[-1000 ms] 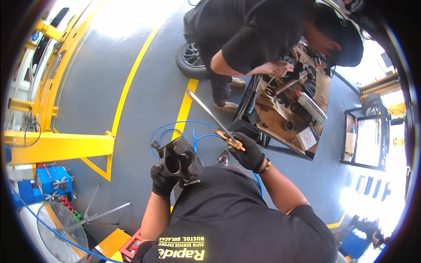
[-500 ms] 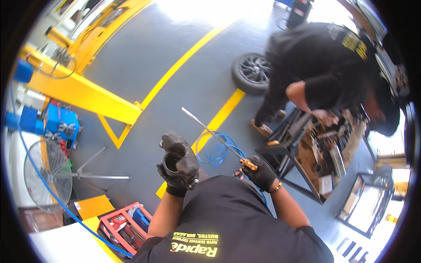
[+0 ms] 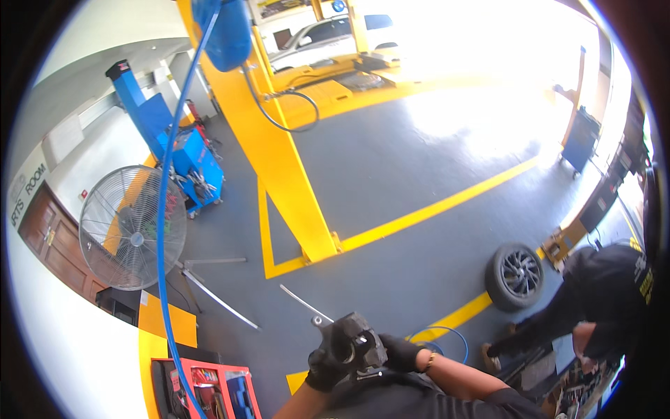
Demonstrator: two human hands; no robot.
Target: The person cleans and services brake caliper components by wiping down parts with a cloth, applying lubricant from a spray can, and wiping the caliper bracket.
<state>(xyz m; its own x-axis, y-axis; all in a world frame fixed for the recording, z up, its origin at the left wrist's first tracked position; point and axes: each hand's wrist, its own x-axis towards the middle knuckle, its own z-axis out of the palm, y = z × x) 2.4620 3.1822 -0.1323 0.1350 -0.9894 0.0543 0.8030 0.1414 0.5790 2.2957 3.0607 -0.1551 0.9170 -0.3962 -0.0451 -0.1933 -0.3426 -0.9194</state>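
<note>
— Two gloved hands, both on sth?
— Yep. Left hand (image 3: 326, 362) wrapped round the grey metal caliper (image 3: 357, 343), fingers closed on it, held at chest.
— Right hand (image 3: 401, 351)?
— Gripping its other side, thin rod (image 3: 306, 304) sticking up-left w/ it.

Low in the middle, the left hand (image 3: 325, 364) and right hand (image 3: 399, 351) flank a metal part (image 3: 357, 343), a long rod (image 3: 306, 304) jutting up-left from it. Left of them stands a fan (image 3: 132, 227), a tool cart (image 3: 209, 390) below it. To the right a wheel (image 3: 514, 276) stands on the floor (image 3: 391, 174), beside a bent-over person (image 3: 593, 300). A lift post (image 3: 272, 153) rises behind.
</note>
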